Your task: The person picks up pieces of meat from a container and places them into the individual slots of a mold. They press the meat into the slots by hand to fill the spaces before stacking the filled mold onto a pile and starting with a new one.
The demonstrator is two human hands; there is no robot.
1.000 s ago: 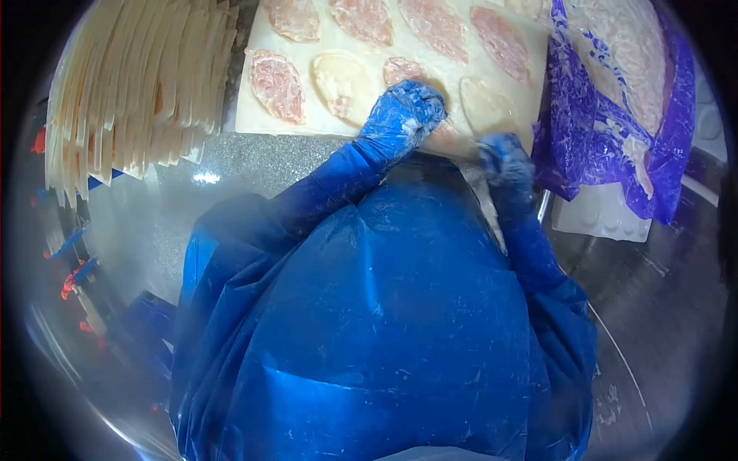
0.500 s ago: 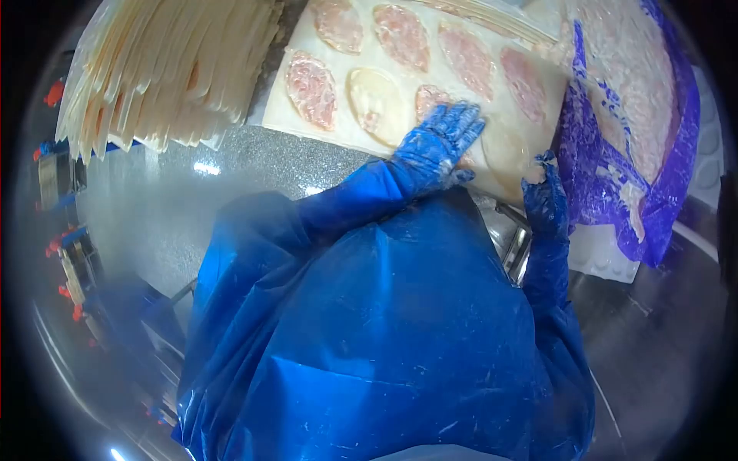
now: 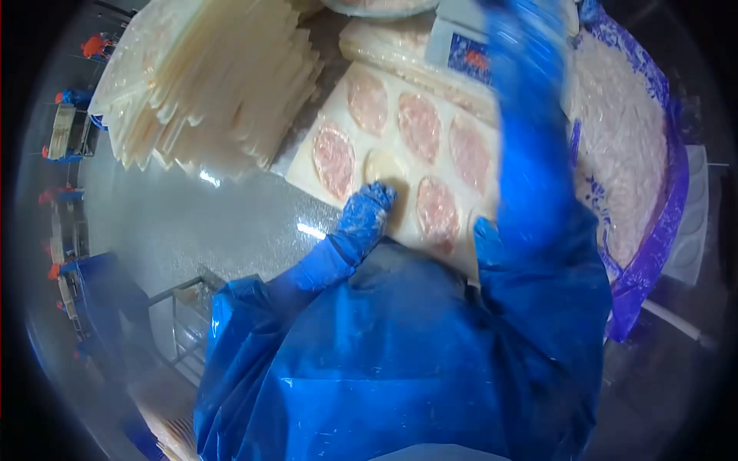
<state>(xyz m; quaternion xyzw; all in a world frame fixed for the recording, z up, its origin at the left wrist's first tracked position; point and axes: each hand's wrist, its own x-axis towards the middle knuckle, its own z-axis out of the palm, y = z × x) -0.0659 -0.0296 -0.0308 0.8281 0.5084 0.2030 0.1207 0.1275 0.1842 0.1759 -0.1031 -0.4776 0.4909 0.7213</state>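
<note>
In front of me lies a white mould tray [image 3: 400, 217] with leaf-shaped hollows. Most visible hollows hold pale pink minced meat [image 3: 420, 127]; one hollow [image 3: 383, 164] near my left hand is bare. My left hand [image 3: 367, 211], in a smeared blue glove, rests at the tray's near edge with its fingers curled in; whatever they hold, if anything, is hidden. My right hand [image 3: 526, 19] reaches far forward, beside a scale [image 3: 440, 42] with a red-lit display. It is smeared by motion, so its fingers do not show clearly.
A tall stack of thin whitish sheets [image 3: 223, 92] stands at the left. On the right, a mass of pale mince [image 3: 621, 146] lies in a purple plastic bag [image 3: 667, 200]. Behind the tray are more stacked trays [image 3: 384, 46]. A metal frame [image 3: 173, 330] stands low at the left.
My right hand has swung forward from the tray's right side. My left hand has moved left and its spread fingers have curled. The hollow it covered now shows mince. The view has shifted.
</note>
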